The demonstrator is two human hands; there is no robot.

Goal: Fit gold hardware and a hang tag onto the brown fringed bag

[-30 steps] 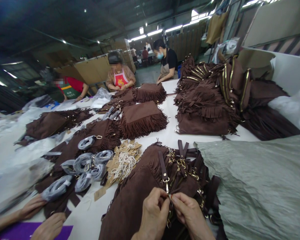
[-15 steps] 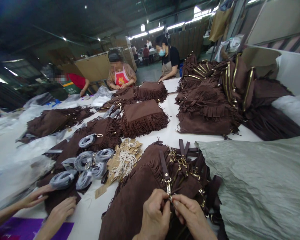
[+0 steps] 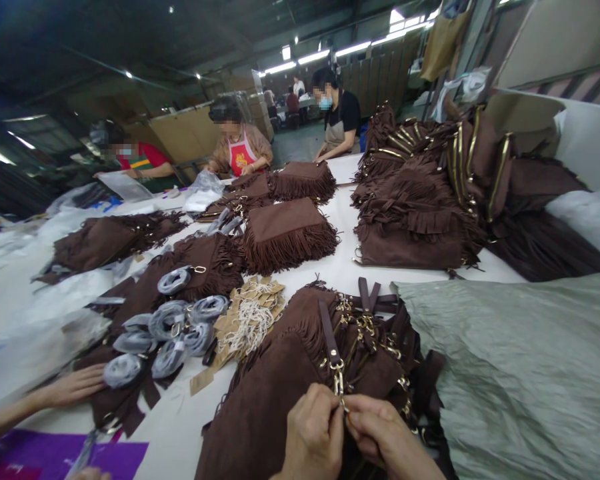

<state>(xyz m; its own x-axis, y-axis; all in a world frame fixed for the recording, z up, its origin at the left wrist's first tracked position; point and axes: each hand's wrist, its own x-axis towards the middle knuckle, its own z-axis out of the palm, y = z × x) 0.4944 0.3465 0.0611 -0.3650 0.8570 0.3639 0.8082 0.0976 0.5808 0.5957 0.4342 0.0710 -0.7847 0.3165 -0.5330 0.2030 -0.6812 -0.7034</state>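
While curled, fingers (image 3: 325, 401) at clasp (image 3: 337, 381)

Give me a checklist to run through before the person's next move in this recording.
1. Left grip at the gold clasp: ok, closed at its lower end.
2. Right grip at the same spot: ok.
3. Dark strap joined to the clasp: ok, at its upper end.
4. Clasp fastened at its lower end: cannot tell, the hands hide it.
5. Co-worker's hands apart from both grips: ok, at picture left.
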